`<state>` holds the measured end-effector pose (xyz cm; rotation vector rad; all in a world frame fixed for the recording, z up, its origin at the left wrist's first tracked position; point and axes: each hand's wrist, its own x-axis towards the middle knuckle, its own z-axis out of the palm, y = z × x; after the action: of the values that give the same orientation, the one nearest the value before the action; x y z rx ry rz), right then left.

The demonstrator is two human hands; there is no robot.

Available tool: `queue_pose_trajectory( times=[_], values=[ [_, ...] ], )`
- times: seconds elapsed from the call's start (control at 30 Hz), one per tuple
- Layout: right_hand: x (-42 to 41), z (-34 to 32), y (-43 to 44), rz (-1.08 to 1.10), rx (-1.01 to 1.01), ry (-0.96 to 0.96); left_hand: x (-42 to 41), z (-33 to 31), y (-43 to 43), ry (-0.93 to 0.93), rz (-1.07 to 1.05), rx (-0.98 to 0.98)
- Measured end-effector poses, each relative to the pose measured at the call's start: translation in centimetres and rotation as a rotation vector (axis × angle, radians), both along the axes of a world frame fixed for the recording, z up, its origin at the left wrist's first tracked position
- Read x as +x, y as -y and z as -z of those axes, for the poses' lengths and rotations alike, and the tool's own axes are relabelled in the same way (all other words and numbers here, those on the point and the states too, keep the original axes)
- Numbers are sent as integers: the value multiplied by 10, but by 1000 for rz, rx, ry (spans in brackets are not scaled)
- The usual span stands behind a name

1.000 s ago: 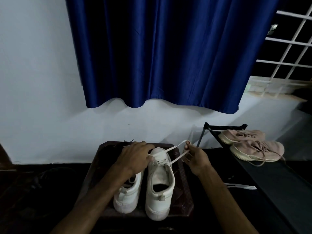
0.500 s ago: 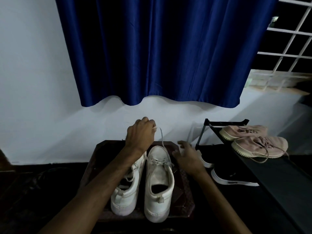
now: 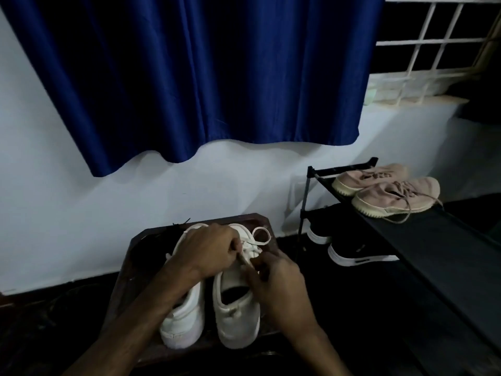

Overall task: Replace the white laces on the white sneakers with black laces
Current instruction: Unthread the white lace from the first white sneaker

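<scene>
White sneakers (image 3: 235, 321) stand side by side on a dark tray (image 3: 135, 256), toes to the wall. Left hand (image 3: 208, 251) and right hand (image 3: 276, 278) both pinch the right shoe's white lace (image 3: 261, 242) — curled fingers hide the eyelets. A shoe rack (image 3: 406, 240) holds pink sneakers (image 3: 393, 196) nearby.

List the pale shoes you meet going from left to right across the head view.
left white sneaker → right white sneaker → pink sneakers on the black rack

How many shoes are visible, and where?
6: two white sneakers on the brown stool, two pink shoes on the rack's top shelf, two black shoes below them. Others may be hidden.
</scene>
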<state>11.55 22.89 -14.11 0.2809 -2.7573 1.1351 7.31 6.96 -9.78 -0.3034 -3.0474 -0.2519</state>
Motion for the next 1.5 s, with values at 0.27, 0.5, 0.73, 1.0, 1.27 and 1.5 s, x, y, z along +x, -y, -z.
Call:
queue_pose_trajectory(
  times=[0.27, 0.5, 0.73, 1.0, 1.27, 1.5],
  values=[
    [10, -8, 10, 89, 119, -20, 10, 8, -27, -135, -129, -195],
    [11, -2, 12, 119, 87, 8, 7, 5, -40, -86, -103, -292],
    [10, -6, 9, 97, 126, 42, 11, 9, -46, -235, -4, -474],
    [8, 0, 19, 198, 153, -47, 16, -18, -26, -227, -188, -448],
    [8, 6, 19, 214, 101, -50, 14, -3, -18, -151, -74, 69],
    [5, 9, 22, 195, 158, -75, 5, 0, -36, -43, -42, -401]
  ],
)
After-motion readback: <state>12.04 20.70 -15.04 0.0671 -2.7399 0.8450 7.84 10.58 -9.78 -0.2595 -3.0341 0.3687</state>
